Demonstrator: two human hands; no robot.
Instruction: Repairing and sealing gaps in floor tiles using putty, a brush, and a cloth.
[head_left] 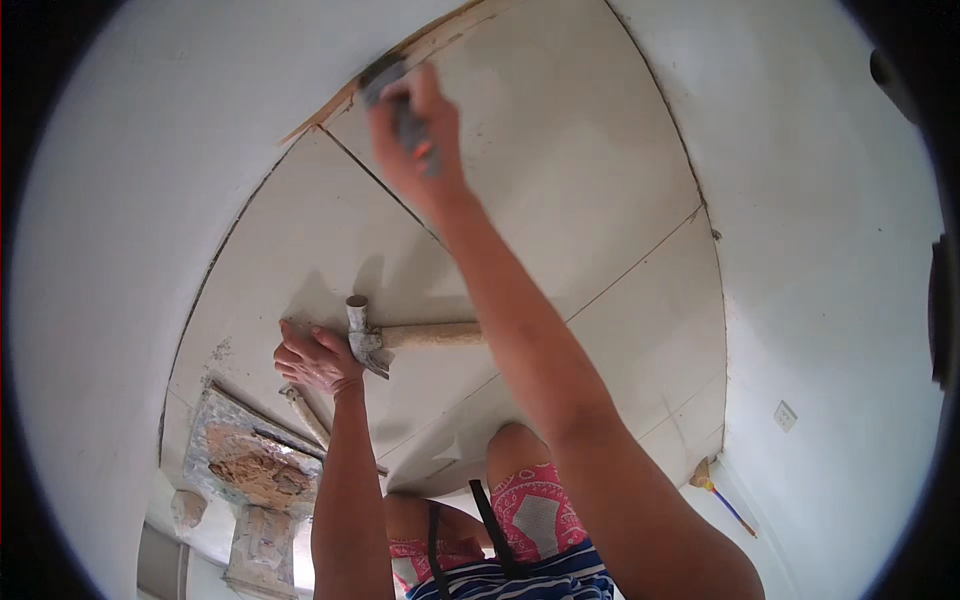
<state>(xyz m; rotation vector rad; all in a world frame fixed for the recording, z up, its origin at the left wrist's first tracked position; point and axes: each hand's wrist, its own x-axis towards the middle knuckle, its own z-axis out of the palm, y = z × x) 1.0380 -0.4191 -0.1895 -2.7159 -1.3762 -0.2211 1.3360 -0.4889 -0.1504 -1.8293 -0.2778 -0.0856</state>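
My right hand point(425, 140), smeared by motion, grips a dark grey hand tool point(408, 125) with an orange spot at its lower end. Its dark head is at the far edge of the tiled floor, against a brown strip point(430, 40) along the wall; blur hides its exact kind. My left hand point(315, 358) leans on a pale floor tile, fingers apart and slightly bent, holding nothing. Right beside it lies a claw hammer point(430, 335) with a wooden handle, which passes behind my right forearm. Below my left hand is a light-coloured tool handle point(305, 415), partly hidden by my forearm.
A mortar-stained board point(225, 415) with brown mortar point(262, 472) lies at the lower left. White walls border the floor; the right one has a socket point(785, 415). A dark gap point(385, 185) runs between tiles. A brush-like tool point(728, 500) with a blue-yellow handle lies at the lower right.
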